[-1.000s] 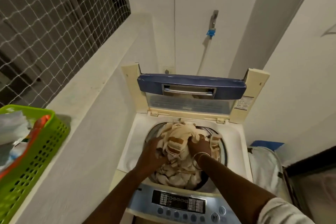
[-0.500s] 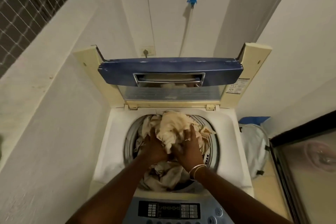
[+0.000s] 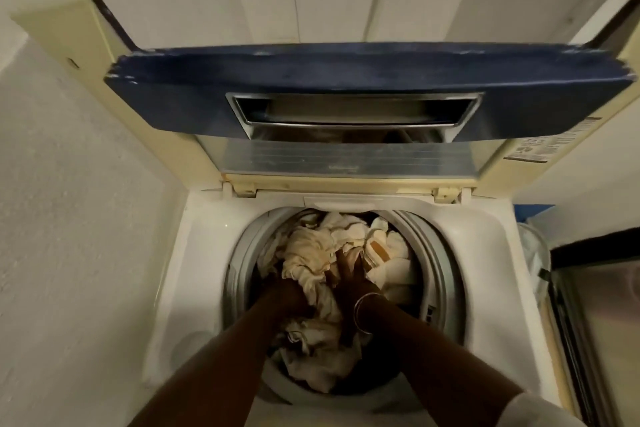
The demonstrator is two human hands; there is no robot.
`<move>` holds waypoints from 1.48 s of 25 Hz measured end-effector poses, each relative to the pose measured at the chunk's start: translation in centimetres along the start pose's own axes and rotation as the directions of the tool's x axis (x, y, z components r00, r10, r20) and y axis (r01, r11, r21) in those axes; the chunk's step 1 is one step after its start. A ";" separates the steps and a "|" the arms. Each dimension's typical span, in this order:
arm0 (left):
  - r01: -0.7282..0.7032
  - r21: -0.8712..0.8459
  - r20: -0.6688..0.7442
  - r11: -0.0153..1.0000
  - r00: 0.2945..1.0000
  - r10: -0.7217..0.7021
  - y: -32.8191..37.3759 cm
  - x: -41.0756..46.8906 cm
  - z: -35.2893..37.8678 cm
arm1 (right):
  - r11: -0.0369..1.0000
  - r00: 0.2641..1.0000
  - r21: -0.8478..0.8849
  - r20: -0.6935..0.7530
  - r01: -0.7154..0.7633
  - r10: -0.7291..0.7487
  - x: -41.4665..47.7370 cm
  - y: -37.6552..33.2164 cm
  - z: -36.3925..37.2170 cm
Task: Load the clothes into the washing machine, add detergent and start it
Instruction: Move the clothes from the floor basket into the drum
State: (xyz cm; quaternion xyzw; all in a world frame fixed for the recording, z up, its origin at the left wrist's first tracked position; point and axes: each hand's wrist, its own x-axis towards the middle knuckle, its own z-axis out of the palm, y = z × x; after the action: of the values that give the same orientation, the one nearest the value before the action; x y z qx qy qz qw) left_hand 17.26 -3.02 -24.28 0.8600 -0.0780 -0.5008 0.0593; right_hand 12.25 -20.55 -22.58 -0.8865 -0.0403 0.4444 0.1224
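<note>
— Anything different from a moment ago?
— Yes: pushed deeper. Clothes (image 3: pixel 311 263), heaped above the rim before, now down inside the washing machine (image 3: pixel 194 253), lower middle of the frame.
— And the grips?
— Right grip (image 3: pixel 353 274) released, fingers spread flat, pressing on cloth. Left grip (image 3: pixel 285 298) buried in fabric; cannot tell whether clenched.
— Meaning for the task?
— Probably close to finishing the load. Detergent and start not yet done; lid (image 3: pixel 346 80) raised across mid-frame.

sticker (image 3: pixel 540 147) on washing machine lid (image 3: pixel 346 76), print unreadable
</note>
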 end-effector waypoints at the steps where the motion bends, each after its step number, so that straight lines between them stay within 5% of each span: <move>1: -0.019 0.045 -0.002 0.999 1.000 0.019 0.0 0.7 0.2 | 1.000 1.000 0.002 0.019 -0.016 0.016 1.1 0.3 0.7; 8: -0.123 0.137 -0.066 0.983 0.989 0.133 1.2 3.3 2.2 | 0.999 0.998 0.019 -0.044 -0.033 0.034 5.7 2.8 4.3; 15: -0.041 0.273 0.036 0.961 0.999 0.033 0.7 5.7 2.9 | 0.999 0.999 0.018 -0.029 -0.033 0.034 8.9 2.6 6.7; 23: -0.152 0.042 0.051 0.987 0.987 0.150 -0.5 0.0 0.8 | 0.979 0.984 0.118 -0.038 -0.169 0.174 2.0 1.5 4.3; 28: -0.293 0.015 -0.084 0.956 0.952 0.293 0.8 -7.2 0.0 | 0.988 0.989 0.097 -0.066 -0.123 0.129 -4.2 1.4 2.2; 37: -0.284 -0.127 -0.322 0.950 0.918 0.231 1.7 -15.2 -0.6 | 0.995 0.986 -0.082 -0.161 -0.060 0.046 -15.3 -0.7 -1.7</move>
State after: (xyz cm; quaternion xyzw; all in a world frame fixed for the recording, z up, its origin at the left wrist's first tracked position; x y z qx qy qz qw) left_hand 10.23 -1.73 -10.69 0.9005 -0.1375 -0.3554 0.2095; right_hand 4.45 -22.97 -9.49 -0.9244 -0.0261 0.3731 0.0751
